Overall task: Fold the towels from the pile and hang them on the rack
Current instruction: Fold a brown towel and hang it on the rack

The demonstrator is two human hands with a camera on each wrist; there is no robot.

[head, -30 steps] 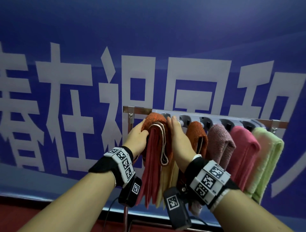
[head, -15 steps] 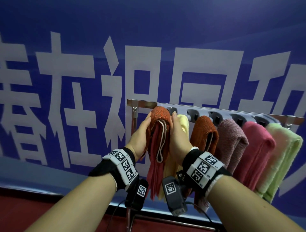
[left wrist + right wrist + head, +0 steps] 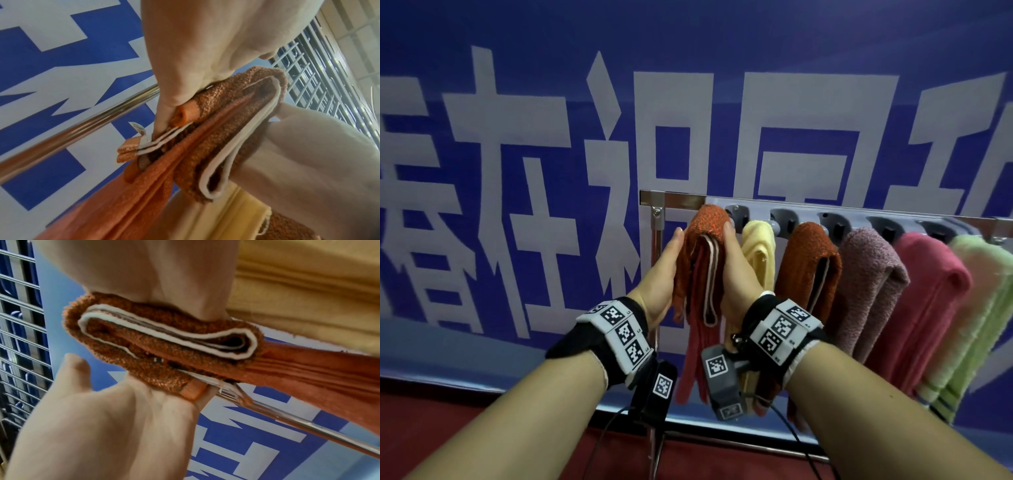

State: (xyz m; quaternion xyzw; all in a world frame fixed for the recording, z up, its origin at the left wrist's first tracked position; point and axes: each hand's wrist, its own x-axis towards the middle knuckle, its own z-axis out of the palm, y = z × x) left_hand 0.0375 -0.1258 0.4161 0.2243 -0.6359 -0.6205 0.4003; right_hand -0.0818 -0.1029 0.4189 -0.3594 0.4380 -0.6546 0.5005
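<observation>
Pressing the folded rust-orange towel (image 3: 705,236) between both palms, we hold our hands flat. The left hand (image 3: 659,277) lies against the towel's left face and the right hand (image 3: 739,274) against its right face. The fingers are straight and point up, and neither hand is curled round anything. The towel's rounded top sits at the left end of the rack (image 3: 678,198), just under the metal bar near the centre of the head view; what it hangs on is hidden. A paler salmon towel (image 3: 693,359) hangs out from beneath it, lower in the frame. From the left wrist we see the towel's white edging (image 3: 236,146) folded in layers and the rack's shiny pole (image 3: 82,128) behind. Running towards the right edge of the head view hang a yellow towel (image 3: 758,246) just beside our right hand, a second rust towel (image 3: 808,260), a mauve towel (image 3: 869,274), a pink towel (image 3: 928,284) and a green towel (image 3: 983,291). A blue banner (image 3: 517,171) with large white characters fills the background
</observation>
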